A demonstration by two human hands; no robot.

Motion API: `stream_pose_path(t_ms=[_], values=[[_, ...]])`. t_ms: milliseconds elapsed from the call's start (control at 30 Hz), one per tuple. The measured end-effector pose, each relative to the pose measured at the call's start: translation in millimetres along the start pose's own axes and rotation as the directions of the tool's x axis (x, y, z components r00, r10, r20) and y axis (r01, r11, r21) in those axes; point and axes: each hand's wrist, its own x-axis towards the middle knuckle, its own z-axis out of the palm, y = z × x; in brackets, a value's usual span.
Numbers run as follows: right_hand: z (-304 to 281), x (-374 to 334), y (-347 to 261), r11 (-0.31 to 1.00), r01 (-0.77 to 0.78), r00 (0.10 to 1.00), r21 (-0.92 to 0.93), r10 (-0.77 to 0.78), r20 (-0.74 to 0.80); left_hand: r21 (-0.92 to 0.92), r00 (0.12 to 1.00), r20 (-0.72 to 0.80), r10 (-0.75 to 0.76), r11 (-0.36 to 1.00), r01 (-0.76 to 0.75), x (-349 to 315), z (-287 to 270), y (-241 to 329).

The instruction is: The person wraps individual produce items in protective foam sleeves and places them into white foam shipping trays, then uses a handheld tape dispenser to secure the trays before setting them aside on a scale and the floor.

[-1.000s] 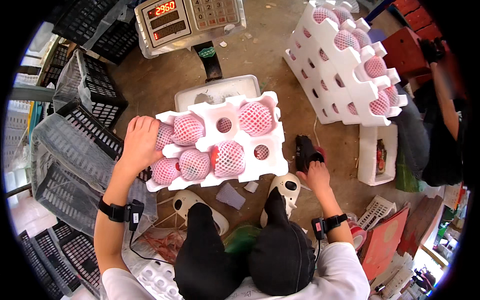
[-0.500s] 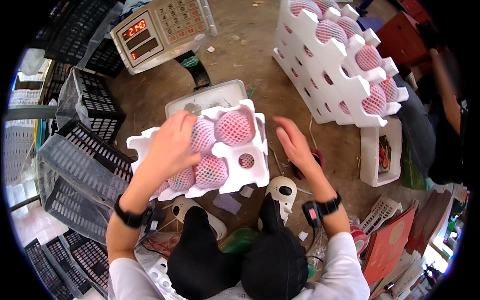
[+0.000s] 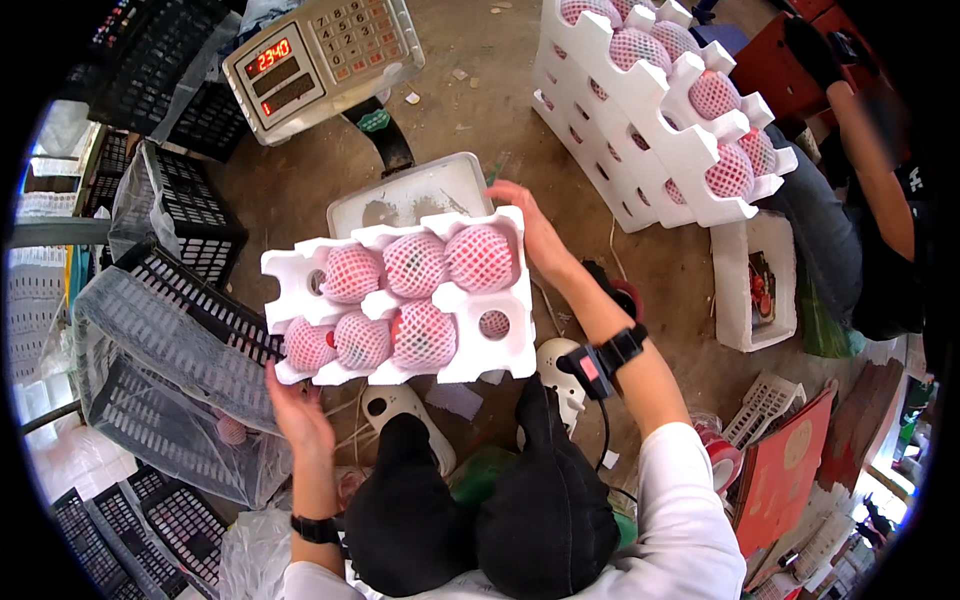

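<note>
A white foam tray (image 3: 466, 354) of round fruit in pink foam nets (image 3: 415, 262) lies in front of me, over the near part of the scale's platform (image 3: 400, 200). Two of its hollows hold no fruit, and netted fruit shows through the round hole of the right one. My left hand (image 3: 303, 418) is at the tray's near left corner, its fingers against the edge and partly hidden under it. Round the far right corner curls my right hand (image 3: 530, 232), fingertips over the rim. Both hands hold the tray from opposite corners.
A scale display with keypad (image 3: 325, 65) stands behind. Stacked foam trays of netted fruit (image 3: 640, 120) rise at far right, above a white foam box (image 3: 735, 300) and beside another person's arm (image 3: 875, 160). Black crates (image 3: 190, 200) line the left; a red carton (image 3: 785, 470) leans at right.
My left hand has moved from over the fruit to the tray's near left corner. My right hand has come in to its far right corner. The tray has turned slightly, and the display digits differ.
</note>
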Motion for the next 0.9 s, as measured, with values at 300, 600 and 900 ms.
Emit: stream_pose_path(t_ms=[300, 600, 900], values=[[-8.3, -5.6, 31.7, 0.747, -0.554, 0.832, 0.368, 0.486, 0.267, -0.377, 0.809, 0.275, -0.519, 0.716, 0.587, 3.0, 23.0, -46.1], [-82.0, -168.7, -10.3, 0.649, -0.395, 0.901, -0.65, 0.135, -0.413, -0.205, 0.794, 0.58, -0.181, 0.911, 0.357, 42.0, 51.5, -52.4], [-83.9, -209.2, 25.2, 0.22, -0.101, 0.977, -0.97, 0.207, -0.055, 0.452, 0.306, 0.742, -0.597, 0.782, 0.43, -23.6, 37.2, -92.2]])
